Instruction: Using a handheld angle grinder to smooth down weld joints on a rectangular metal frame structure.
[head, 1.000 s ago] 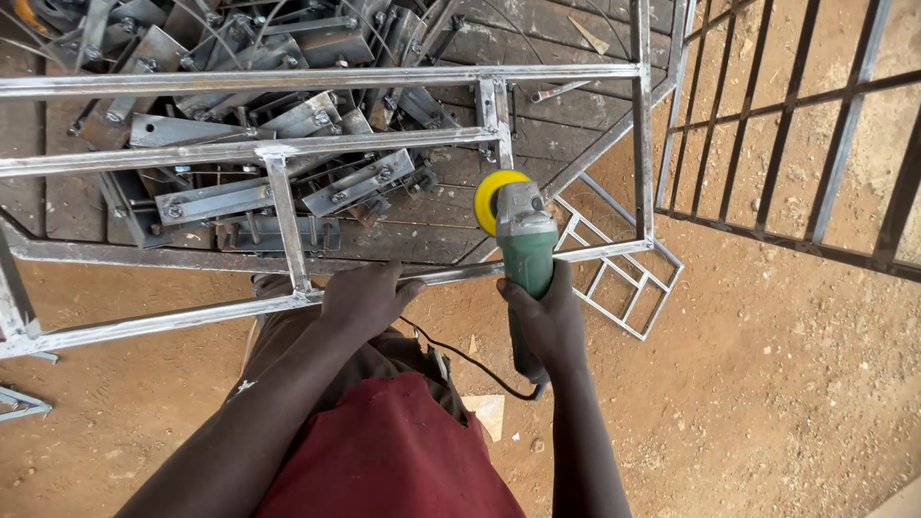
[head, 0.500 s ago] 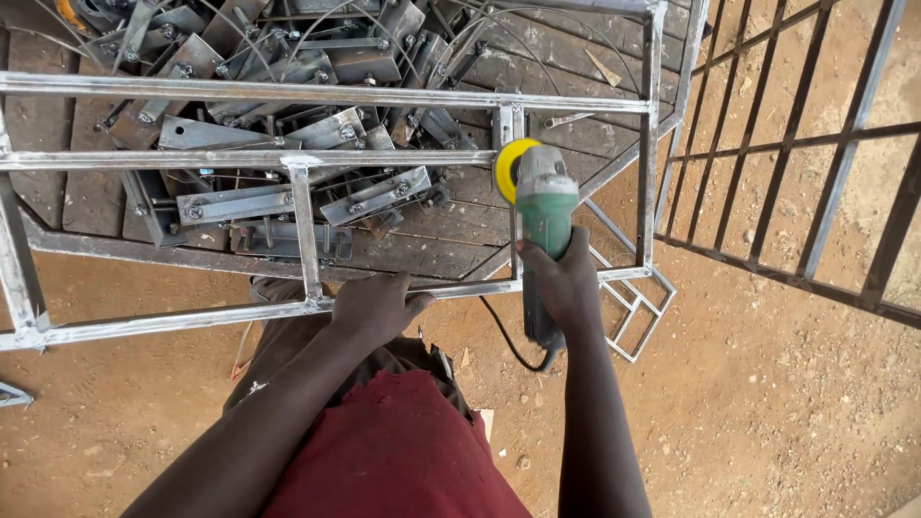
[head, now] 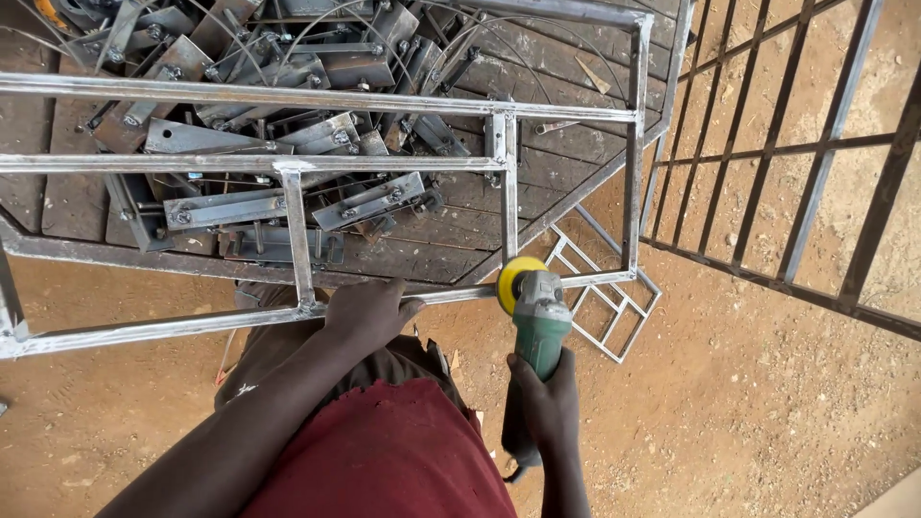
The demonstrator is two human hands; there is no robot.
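Note:
My right hand (head: 547,403) grips the body of a green angle grinder (head: 539,321) with a yellow disc (head: 518,280). The disc sits against the near bar of a welded metal frame (head: 288,101) of square steel tube. My left hand (head: 369,312) presses down on that same near bar, just left of the grinder. A black cord hangs from the grinder's rear end by my red shirt.
Under the frame lies a pile of steel brackets and plates (head: 278,201) on dark wooden boards. A smaller metal frame (head: 600,297) lies on the dirt to the right. A dark barred metal grille (head: 796,173) stands at the right. Reddish dirt ground surrounds me.
The grinder has come down and back from the frame's upright to the near bar. My left hand stays on the bar.

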